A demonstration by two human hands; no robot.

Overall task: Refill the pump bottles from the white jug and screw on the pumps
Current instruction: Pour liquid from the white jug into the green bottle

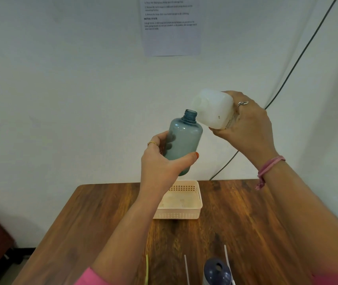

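My left hand grips a translucent blue-grey bottle around its lower half, holding it up in the air with its open neck at the top. My right hand holds the white jug tipped sideways, its mouth end just above and right of the bottle's neck. No stream of liquid shows. At the bottom edge stands a dark blue bottle with an open neck. Thin pump tubes lie beside it on the table; the pump heads are out of view.
A pale peach plastic basket sits on the wooden table under the raised bottle. A yellowish tube lies near the front edge. A dark cable runs down the white wall, where a printed sheet hangs.
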